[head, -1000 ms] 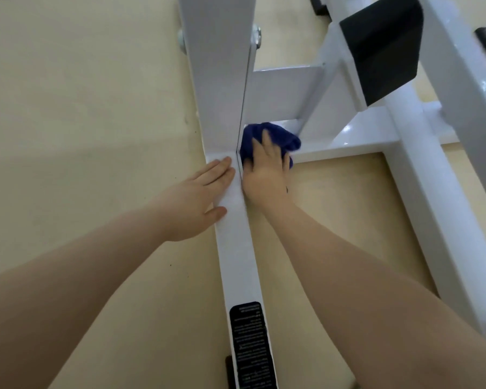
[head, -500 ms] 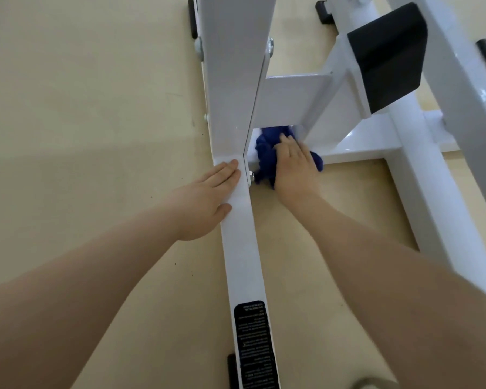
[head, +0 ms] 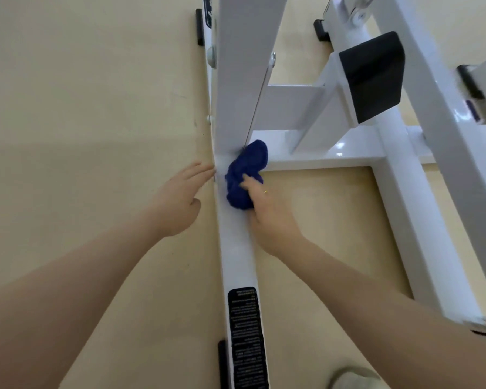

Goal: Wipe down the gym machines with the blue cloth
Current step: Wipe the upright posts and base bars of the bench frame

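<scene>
The right hand [head: 267, 217] grips the bunched dark-blue cloth [head: 243, 175] on the white steel floor rail of the gym machine [head: 237, 248]; the left hand [head: 180, 200], fingers straight, touches the rail's edge.

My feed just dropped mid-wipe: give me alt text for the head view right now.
The right hand grips a bunched blue cloth on the white floor bar of a gym machine, at the foot of a wide white upright. The left hand, fingers straight, rests at the bar's left edge. A black label sits nearer on the bar.
</scene>
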The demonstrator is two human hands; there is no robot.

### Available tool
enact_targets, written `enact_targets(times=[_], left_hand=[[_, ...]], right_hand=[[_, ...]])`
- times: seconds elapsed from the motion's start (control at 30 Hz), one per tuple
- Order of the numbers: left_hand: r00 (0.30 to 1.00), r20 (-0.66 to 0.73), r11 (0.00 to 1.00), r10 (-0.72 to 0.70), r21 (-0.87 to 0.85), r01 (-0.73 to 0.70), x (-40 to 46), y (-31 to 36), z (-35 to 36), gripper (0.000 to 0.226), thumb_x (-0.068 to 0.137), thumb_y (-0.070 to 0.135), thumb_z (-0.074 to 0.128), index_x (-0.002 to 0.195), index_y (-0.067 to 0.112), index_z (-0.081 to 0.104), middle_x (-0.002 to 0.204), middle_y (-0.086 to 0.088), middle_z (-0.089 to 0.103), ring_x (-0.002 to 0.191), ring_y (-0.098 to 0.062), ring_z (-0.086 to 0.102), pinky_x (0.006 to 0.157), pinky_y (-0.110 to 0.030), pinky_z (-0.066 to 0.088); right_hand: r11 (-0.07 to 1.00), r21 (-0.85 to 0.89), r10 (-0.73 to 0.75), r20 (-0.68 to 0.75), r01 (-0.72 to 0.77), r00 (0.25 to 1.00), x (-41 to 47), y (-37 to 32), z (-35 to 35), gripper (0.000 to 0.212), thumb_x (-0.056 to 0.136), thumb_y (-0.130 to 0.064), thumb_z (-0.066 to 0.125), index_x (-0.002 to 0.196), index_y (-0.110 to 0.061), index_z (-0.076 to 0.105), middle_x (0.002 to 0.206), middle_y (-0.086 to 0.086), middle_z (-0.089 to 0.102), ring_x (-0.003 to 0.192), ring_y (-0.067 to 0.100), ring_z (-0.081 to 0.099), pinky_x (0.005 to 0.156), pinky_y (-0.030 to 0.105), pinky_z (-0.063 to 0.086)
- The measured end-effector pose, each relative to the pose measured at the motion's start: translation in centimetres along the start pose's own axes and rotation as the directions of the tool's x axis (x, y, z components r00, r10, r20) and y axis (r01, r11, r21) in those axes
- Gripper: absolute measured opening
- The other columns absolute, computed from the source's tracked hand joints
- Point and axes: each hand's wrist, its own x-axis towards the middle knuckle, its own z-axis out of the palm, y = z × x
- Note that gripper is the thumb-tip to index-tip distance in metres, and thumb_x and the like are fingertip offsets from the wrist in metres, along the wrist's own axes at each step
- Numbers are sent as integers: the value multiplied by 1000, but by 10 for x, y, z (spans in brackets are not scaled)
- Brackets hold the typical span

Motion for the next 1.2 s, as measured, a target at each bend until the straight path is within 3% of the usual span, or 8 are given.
enact_targets(times=[0.1,0.3,0.47,0.57,0.7,0.8,0.97,1.2], left_hand=[[997,-78,1000,-13,4,14,-20,-10,-12,73,78,-16,37,145,9,25,155,-1,19,144,-13,8,107,-9,2],[1000,12,991,-2,132,1,-41,-6,-28,74,83,-8,38,148,13,11,157,3,4,145,-12,0,114,-20,4],[999,-14,988,34,150,-32,-54,-13,-42,70,85,-5,38,148,11,12,157,0,5,145,-12,0,114,-19,0],[998,-16,985,61,164,-58,-53,-16,-52,70,86,-3,38,148,11,10,158,0,4,145,-12,-2,113,-19,-1],[997,-31,985,67,160,-62,-52,-24,-71,69,87,-1,37,149,13,9,158,2,3,145,-10,-3,112,-18,-2],[998,-7,988,57,147,-56,-49,-36,-80,69,87,-1,37,149,11,10,158,1,4,145,-12,-2,113,-20,-1],[998,50,994,46,97,-51,-44,-48,-77,68,87,-1,37,148,9,11,158,-2,5,145,-14,0,115,-21,1],[989,143,996,-29,93,16,-53,-52,-81,69,89,0,38,149,12,7,158,1,0,145,-11,-2,114,-20,0]], right_hand=[[978,-87,-180,97,189,979,-3,0,6,43,89,-2,38,129,-5,53,146,9,41,139,29,29,112,34,19],[975,-222,27,11,-24,1000,44,-23,9,44,91,-3,45,134,-10,43,141,5,43,128,25,39,102,31,31],[882,-290,-303,257,373,918,-26,-29,21,40,86,3,50,125,-4,56,136,11,52,133,29,41,113,33,20],[910,-322,-176,268,261,947,4,-33,13,45,96,-4,38,140,-11,37,150,3,34,142,18,20,111,20,7],[914,-404,23,137,35,990,36,-55,23,44,92,0,45,135,-10,41,149,5,33,142,21,20,114,29,19],[885,-449,13,295,126,955,18,-61,23,36,91,-2,48,125,-13,49,138,4,45,134,21,34,108,29,27],[850,-504,47,362,153,931,17,-59,13,49,95,-7,44,142,-16,33,157,-1,18,146,16,4,115,30,6],[860,-500,147,437,104,888,34,-61,10,41,92,-3,45,131,-14,43,154,-1,23,146,19,0,117,33,12]])
